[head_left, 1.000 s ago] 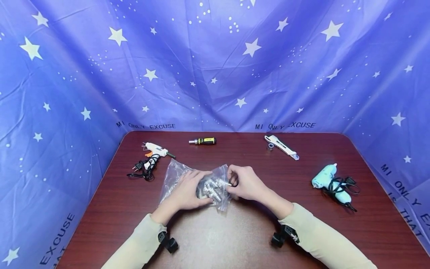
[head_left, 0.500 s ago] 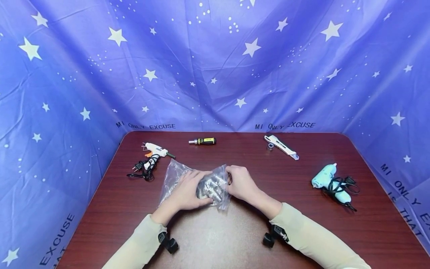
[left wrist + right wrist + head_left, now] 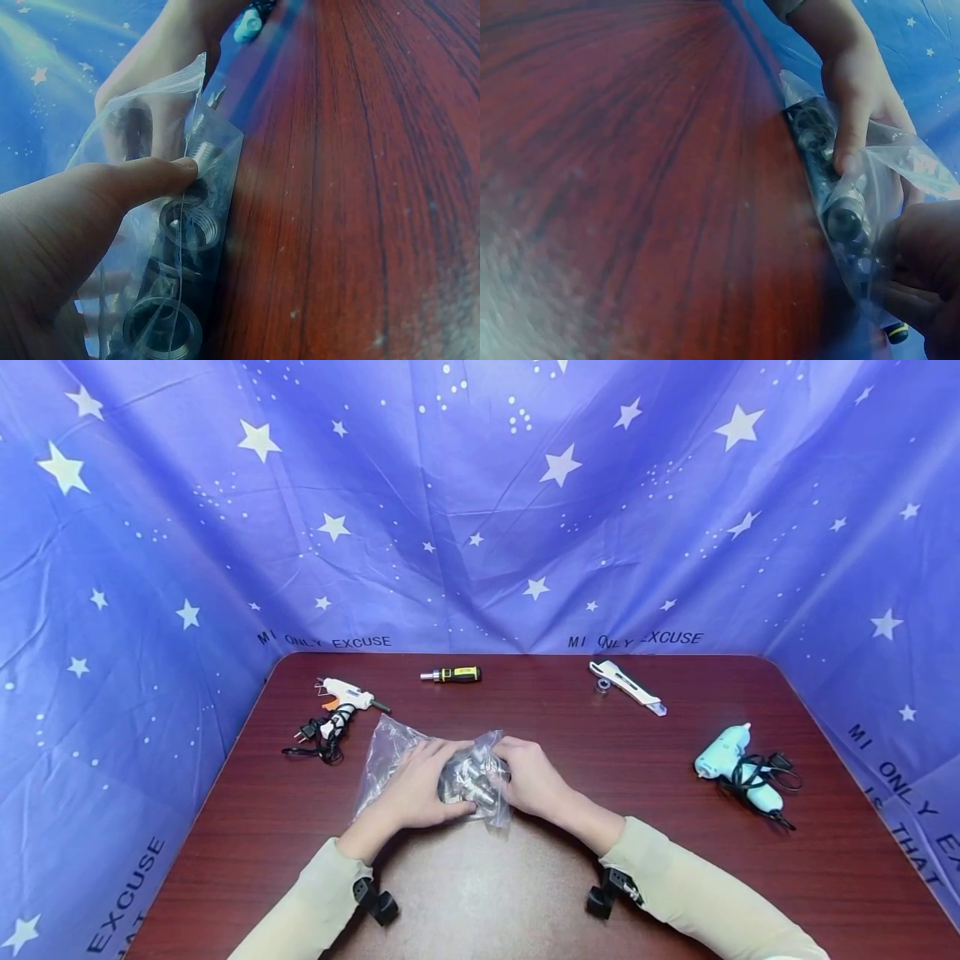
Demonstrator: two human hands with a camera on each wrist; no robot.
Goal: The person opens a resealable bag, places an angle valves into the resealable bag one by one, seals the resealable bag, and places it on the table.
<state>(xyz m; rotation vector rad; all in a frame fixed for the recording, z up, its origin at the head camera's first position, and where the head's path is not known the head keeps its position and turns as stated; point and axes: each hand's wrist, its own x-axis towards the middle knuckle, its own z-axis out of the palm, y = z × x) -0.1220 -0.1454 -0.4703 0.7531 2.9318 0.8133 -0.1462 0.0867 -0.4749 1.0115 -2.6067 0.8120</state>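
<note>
Your left hand curls over the clear plastic bag of metal fittings, thumb pressing its near edge. Your right hand pinches the bag's right end, fingers together. It lies mid-table, nearer you than the screwdriver.

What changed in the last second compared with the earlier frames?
The right hand slid left along the clear plastic bag of metal fittings, closing in on the left hand; its fingers now grip the bag's right edge. The left hand kept its hold on the bag. Both glue guns, the screwdriver and the table stayed put.
</note>
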